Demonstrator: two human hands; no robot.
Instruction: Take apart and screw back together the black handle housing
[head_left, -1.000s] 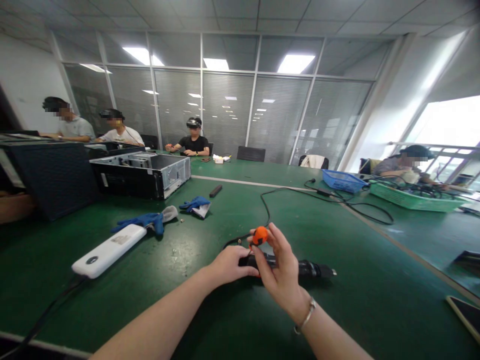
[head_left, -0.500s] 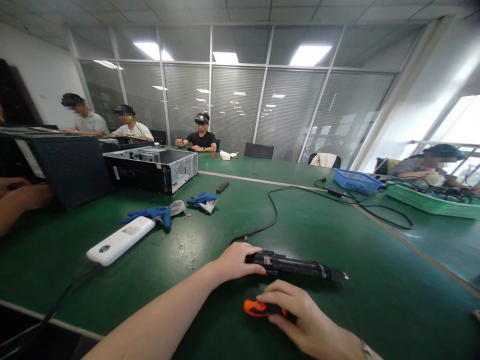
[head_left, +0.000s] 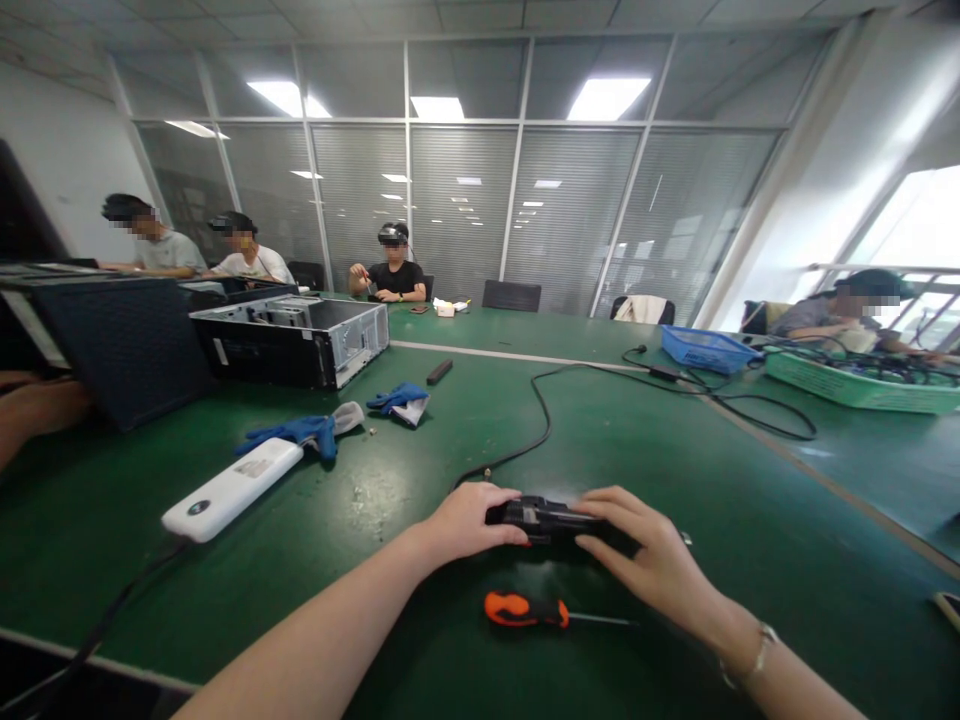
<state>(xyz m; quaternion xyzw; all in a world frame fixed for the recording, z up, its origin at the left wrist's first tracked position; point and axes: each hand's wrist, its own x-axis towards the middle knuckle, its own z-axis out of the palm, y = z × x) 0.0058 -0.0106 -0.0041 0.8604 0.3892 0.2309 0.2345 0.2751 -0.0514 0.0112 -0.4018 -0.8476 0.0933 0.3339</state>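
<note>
A black corded electric screwdriver [head_left: 551,520] lies across the green table, its tip pointing right. Around its rear end, near the cord, my left hand [head_left: 472,520] is closed. My right hand [head_left: 645,550] has its thumb and fingers on either side of the tool's front half and hides most of it; only the metal tip shows beyond the fingers. Closer to me, an orange and black hand screwdriver [head_left: 525,609] lies on the table with its shaft to the right, touched by neither hand.
At left are a white power bank [head_left: 232,490], blue gloves [head_left: 300,434], an open computer case [head_left: 285,345] and another person's arm [head_left: 37,410]. A black cable [head_left: 547,410] runs to a blue basket [head_left: 705,350] and a green basket [head_left: 862,385]. Several people sit around.
My right hand has let go of the orange screwdriver and moved up and forward onto the electric screwdriver. My left hand keeps its hold. The view has shifted slightly.
</note>
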